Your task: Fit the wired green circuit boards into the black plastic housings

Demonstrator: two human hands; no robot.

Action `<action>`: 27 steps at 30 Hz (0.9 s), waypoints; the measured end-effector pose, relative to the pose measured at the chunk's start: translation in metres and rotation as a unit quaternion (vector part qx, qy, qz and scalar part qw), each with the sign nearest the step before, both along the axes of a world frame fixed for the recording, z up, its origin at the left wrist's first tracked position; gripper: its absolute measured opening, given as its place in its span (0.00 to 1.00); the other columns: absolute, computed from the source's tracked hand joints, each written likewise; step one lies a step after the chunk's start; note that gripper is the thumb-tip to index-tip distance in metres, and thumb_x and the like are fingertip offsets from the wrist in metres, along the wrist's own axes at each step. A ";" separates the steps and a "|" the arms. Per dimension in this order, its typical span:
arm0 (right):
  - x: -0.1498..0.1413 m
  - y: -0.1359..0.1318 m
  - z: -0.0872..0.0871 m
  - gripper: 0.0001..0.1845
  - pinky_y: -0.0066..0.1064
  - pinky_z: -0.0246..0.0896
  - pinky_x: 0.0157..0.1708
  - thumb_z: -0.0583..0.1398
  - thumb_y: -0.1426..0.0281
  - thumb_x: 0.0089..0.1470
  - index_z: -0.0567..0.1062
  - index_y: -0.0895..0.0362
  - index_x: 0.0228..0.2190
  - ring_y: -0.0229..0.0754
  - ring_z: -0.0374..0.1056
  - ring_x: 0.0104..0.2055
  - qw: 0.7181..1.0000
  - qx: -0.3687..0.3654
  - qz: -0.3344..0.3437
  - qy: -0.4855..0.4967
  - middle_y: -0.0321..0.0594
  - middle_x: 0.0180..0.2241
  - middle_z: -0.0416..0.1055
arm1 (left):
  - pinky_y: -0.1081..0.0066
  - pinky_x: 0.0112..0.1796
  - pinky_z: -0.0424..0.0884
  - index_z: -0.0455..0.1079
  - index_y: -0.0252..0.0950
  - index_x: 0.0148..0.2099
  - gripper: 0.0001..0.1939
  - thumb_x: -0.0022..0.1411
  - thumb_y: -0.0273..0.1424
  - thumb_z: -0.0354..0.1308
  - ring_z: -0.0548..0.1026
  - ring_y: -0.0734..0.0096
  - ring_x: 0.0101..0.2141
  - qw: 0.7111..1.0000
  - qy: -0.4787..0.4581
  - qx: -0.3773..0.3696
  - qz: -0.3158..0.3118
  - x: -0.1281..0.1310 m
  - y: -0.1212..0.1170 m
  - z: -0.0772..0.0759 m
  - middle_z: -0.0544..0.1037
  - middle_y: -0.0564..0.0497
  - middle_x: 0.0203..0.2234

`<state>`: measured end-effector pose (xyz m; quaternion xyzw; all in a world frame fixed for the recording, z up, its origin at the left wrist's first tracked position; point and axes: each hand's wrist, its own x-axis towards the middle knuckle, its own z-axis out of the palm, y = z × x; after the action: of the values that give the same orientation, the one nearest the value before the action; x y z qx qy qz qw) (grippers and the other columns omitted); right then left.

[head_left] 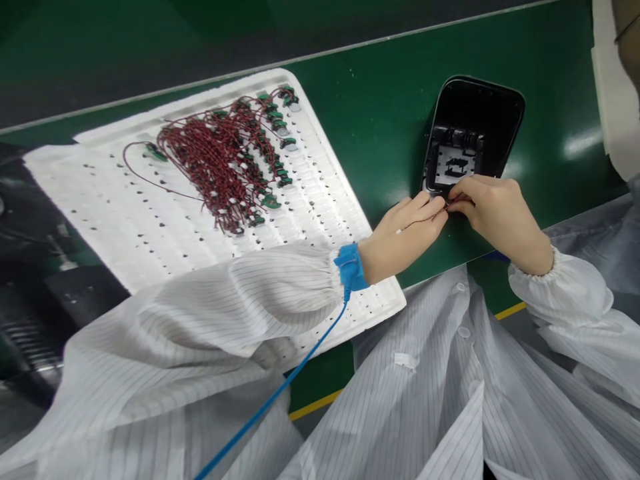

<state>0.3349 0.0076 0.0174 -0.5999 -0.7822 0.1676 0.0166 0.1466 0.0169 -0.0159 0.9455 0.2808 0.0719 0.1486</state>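
Observation:
A black plastic housing (493,110) lies open side up on the green bench, a pale plate with dark fittings inside it. At its near edge my left hand (407,230) and my right hand (493,210) meet, fingertips pinched close together. Between them runs a thin dark red twisted wire (413,225); its small white connector rests over the back of my left hand. Whatever sits at the wire's other end is hidden by my fingers. Both hands are closed, their fingertips on the wire.
On the left, a white foam tray (320,180) carries a heap of red twisted wires (205,157) with small green boards. A blue wrist strap (351,267) on my left wrist trails a blue cord (280,393) across my lap. Part of another person (627,40) shows at the upper right.

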 end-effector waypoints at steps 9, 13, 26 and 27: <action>-0.014 0.014 0.011 0.12 0.33 0.63 0.36 0.60 0.84 0.55 0.76 0.57 0.26 0.43 0.74 0.34 0.997 -0.055 -0.056 -0.010 0.40 0.30 0.78 | 0.65 0.47 0.71 0.70 0.30 0.49 0.22 0.69 0.13 0.36 0.74 0.60 0.49 0.999 0.026 -0.009 -0.031 -0.002 0.002 0.006 0.75 0.43 0.43; -0.013 0.024 0.019 0.10 0.30 0.64 0.37 0.66 0.83 0.52 0.78 0.57 0.26 0.40 0.75 0.33 0.990 -0.111 -0.087 0.018 0.36 0.28 0.79 | 0.63 0.50 0.70 0.69 0.28 0.49 0.23 0.70 0.13 0.33 0.73 0.58 0.51 0.997 0.055 -0.022 -0.045 -0.001 0.003 0.010 0.74 0.41 0.43; -0.039 0.026 0.023 0.10 0.33 0.65 0.36 0.59 0.83 0.53 0.79 0.61 0.33 0.49 0.75 0.37 0.981 -0.080 -0.023 -0.175 0.42 0.31 0.76 | 0.57 0.60 0.67 0.70 0.30 0.47 0.22 0.70 0.15 0.34 0.72 0.59 0.55 0.996 -0.058 -0.030 -0.056 0.000 0.005 -0.020 0.74 0.43 0.44; -0.041 0.027 0.024 0.11 0.35 0.65 0.37 0.58 0.83 0.54 0.80 0.62 0.34 0.51 0.76 0.38 0.977 -0.083 -0.022 -0.195 0.44 0.31 0.76 | 0.56 0.59 0.68 0.70 0.30 0.46 0.22 0.70 0.16 0.34 0.73 0.60 0.54 0.996 -0.062 -0.027 -0.059 0.000 0.006 -0.023 0.74 0.43 0.43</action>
<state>0.2935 0.0348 0.0416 -0.6377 -0.7401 0.1115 -0.1821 0.1464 0.0232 -0.0392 0.9498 0.2161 0.1139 0.1957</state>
